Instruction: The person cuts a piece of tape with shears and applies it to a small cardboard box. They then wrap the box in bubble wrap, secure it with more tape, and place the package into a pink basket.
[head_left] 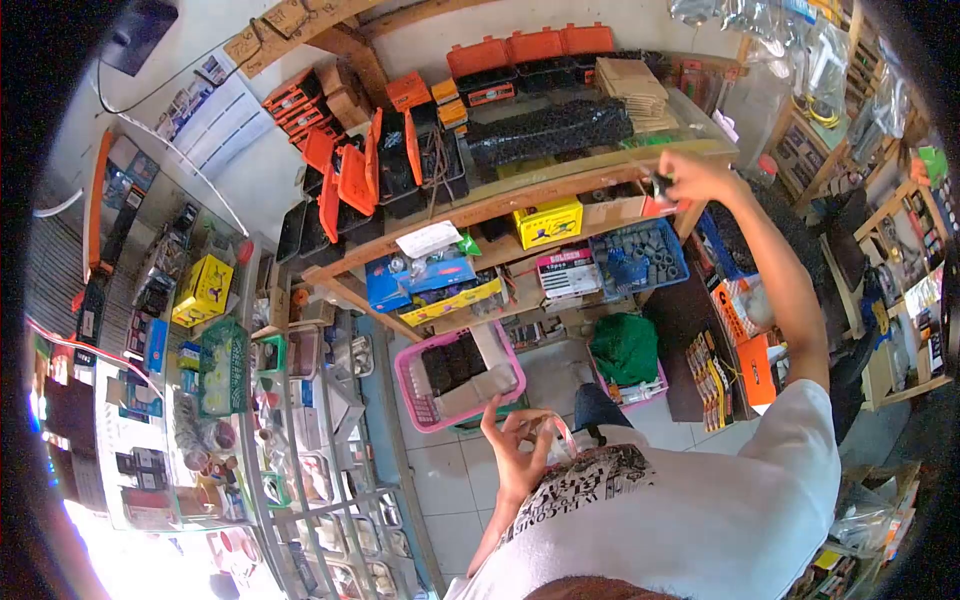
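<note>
My left hand point(522, 445) is in front of my shirt, thumb and fingers pinched on a thin clear plastic piece with a red edge point(566, 437). What kind of thing it is does not show clearly. My right hand point(698, 180) reaches out to the right end of the wooden shelf unit point(540, 188). Its fingers are closed around a small dark object point(661, 187), mostly hidden by the hand. Just under that hand lies a red-and-brown box point(655, 206) on the shelf. A yellow box point(548, 223) stands further left on this shelf.
Open orange-lidded cases point(357, 180) and stacked cardboard point(632, 85) sit on top. Below are a blue crate of grey fittings point(650, 255), a pink basket point(408, 395) and a green bag point(626, 349). A glass display case point(300, 430) runs along the left.
</note>
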